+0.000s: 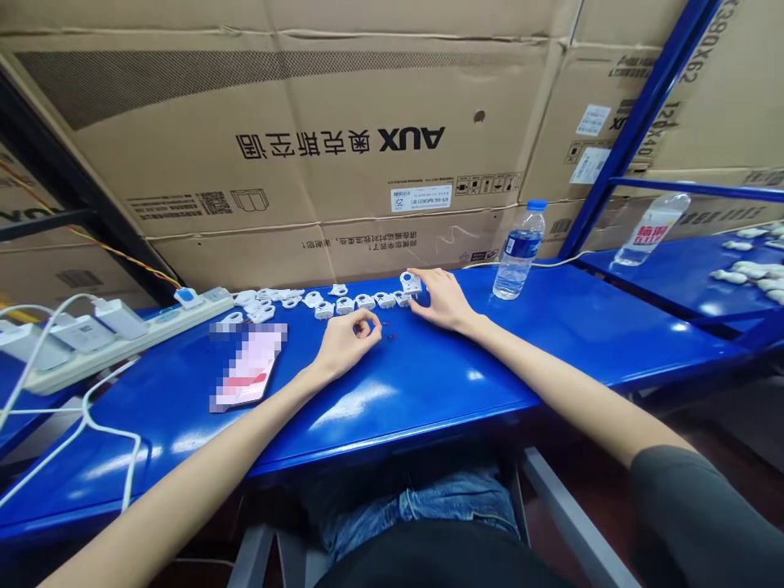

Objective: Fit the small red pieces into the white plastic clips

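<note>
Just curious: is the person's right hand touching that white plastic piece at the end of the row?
Touching. The head view shows the right hand with fingertips on the white plastic piece.

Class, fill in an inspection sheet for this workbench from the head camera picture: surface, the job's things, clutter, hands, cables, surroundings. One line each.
Surface: blue metal table, glossy, with light reflections.
Job's things: row of small white plastic parts along the back edge; one white part at the right fingertips.
Clutter: phone lying flat on the left; water bottle upright on the right.
Hands: left hand rests on the table, thumb and forefinger pinched, what they hold too small to tell; right hand touches the white part.
Cables: power strip with chargers plugged in; white cables trailing over the left edge.
Surroundings: large cardboard boxes behind; second blue table to the right with another bottle and more white parts.
</note>
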A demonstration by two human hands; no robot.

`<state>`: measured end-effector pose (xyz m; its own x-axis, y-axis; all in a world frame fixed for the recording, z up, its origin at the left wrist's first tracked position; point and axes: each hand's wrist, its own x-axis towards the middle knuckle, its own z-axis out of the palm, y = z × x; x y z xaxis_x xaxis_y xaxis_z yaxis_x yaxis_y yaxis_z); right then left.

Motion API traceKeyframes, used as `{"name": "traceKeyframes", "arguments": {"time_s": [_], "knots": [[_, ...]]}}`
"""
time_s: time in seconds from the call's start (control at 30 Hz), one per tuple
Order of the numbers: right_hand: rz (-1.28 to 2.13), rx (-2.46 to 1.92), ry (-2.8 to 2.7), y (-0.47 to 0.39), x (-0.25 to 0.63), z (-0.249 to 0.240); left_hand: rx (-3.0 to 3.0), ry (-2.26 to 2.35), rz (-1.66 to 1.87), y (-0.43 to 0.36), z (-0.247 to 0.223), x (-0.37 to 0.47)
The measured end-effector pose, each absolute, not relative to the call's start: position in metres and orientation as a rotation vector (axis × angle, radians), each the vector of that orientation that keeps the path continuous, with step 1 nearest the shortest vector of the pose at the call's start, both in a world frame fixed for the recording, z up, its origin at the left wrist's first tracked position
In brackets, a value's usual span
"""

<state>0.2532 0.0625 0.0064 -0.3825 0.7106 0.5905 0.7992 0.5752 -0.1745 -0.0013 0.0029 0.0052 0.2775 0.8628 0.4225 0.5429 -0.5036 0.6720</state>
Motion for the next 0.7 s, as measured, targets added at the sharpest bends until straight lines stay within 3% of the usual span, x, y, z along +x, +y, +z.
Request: {"name": "traceKeyframes", "arguments": {"time_s": [0.7], "knots": [[-0.052,-1.463,-2.312,0.085,0.273,-0.009,2.325,1.338,0.868,0.008,-0.004,-0.005]]}}
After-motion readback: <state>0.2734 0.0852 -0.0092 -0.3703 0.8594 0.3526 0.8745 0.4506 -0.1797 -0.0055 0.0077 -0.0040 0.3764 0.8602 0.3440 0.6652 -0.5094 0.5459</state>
